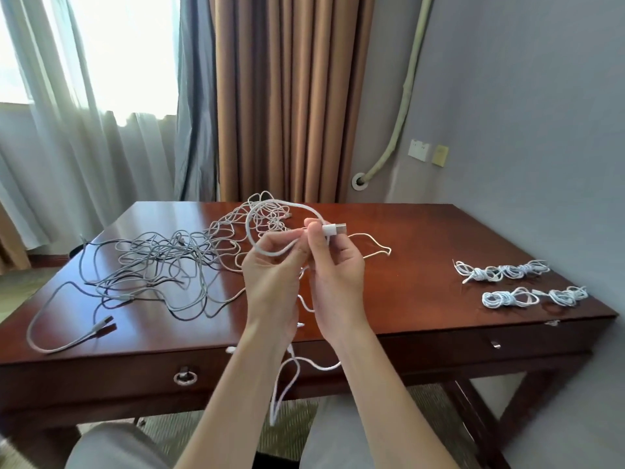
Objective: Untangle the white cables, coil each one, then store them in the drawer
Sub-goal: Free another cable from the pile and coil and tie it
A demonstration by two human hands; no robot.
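Both hands are raised above the front middle of the dark wooden desk [422, 228], working one white cable [270, 214]. My right hand [334, 269] pinches it just behind its USB plug [334, 229], which points right. My left hand [270, 279] holds a loop of the same cable; the rest hangs down past the desk front between my forearms. A big tangle of white and grey cables [162, 262] lies on the left half of the desk. Several coiled white cables [504, 270] lie in two rows at the right edge. The drawer [135, 370] with a ring pull is closed.
A second drawer front [527, 340] is at the right, with a small pull. A loose cable end [101, 324] lies near the front left edge. Curtains and a window stand behind the desk, a grey wall to the right. My knees are under the desk.
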